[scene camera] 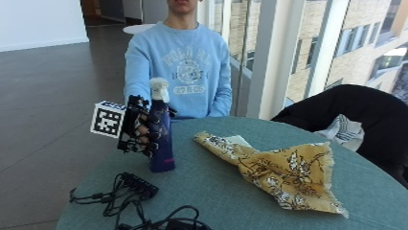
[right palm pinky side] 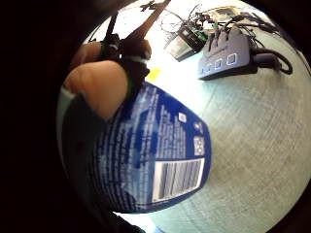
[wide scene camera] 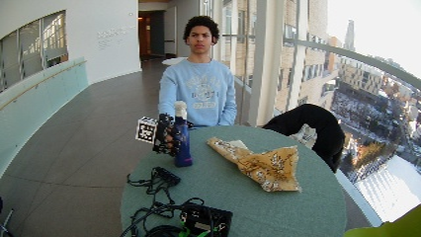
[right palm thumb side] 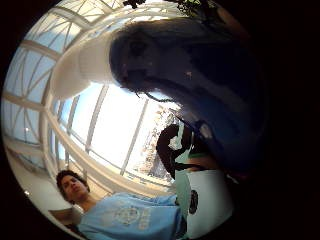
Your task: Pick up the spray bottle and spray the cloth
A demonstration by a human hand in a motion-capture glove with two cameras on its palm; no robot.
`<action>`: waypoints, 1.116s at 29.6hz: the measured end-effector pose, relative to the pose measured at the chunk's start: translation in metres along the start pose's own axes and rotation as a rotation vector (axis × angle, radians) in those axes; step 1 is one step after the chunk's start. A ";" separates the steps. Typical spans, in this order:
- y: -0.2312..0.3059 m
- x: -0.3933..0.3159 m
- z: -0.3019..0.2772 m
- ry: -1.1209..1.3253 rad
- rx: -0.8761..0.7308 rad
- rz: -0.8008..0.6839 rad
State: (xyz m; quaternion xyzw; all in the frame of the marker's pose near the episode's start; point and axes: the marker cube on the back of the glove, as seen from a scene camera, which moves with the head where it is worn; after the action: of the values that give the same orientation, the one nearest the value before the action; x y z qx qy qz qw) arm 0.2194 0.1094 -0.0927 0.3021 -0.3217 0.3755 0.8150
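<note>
1. A round table point(scene camera: 267, 201) covered in a grey-green surface is seen in the outside view, with a person in a light blue sweatshirt point(scene camera: 182, 62) seated behind it.
2. A black chair point(scene camera: 357, 115) with a dark garment draped over it is placed just beside the table's edge, at the window side.
3. A yellow patterned cloth point(scene camera: 280, 172) is spread flat on the table, crumpled into a rough triangle, with one corner drawn out towards the person. It lies near the bottle but apart from it.
4. A tangle of black cables and a small hub point(scene camera: 137, 187) is laid on the table near the camera, in front of the bottle; in the little finger side palm view a grey hub with lit ports point(right palm pinky side: 226, 56) is seen beyond the bottle on the same surface.
5. The spray bottle point(scene camera: 161, 139), dark blue with a white nozzle head at the top, is held upright. Its base is seen at or just above the table; whether it touches cannot be told.
6. Of the hands, the gloved right hand point(scene camera: 143, 127) is wrapped round the middle of the bottle's body, its fingers curled about it. In the little finger side palm view the bottle's blue label with a barcode point(right palm pinky side: 155, 155) is shown close against the palm.
7. The nozzle head point(right palm thumb side: 82, 70) is seen from below in the thumb side palm view.
</note>
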 end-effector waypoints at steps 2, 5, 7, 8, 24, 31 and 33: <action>0.000 0.000 0.000 0.005 0.005 -0.006; -0.001 -0.003 0.000 0.019 -0.007 -0.016; -0.003 -0.007 0.001 0.035 -0.027 -0.032; -0.005 -0.010 0.002 0.045 -0.042 -0.039; -0.027 -0.066 0.030 0.174 -0.441 0.030; -0.034 -0.080 0.047 0.202 -0.538 0.105; -0.035 -0.084 0.051 0.214 -0.563 0.116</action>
State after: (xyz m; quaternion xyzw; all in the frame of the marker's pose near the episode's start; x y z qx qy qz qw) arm 0.1897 0.0178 -0.1329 0.0041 -0.3423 0.3471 0.8731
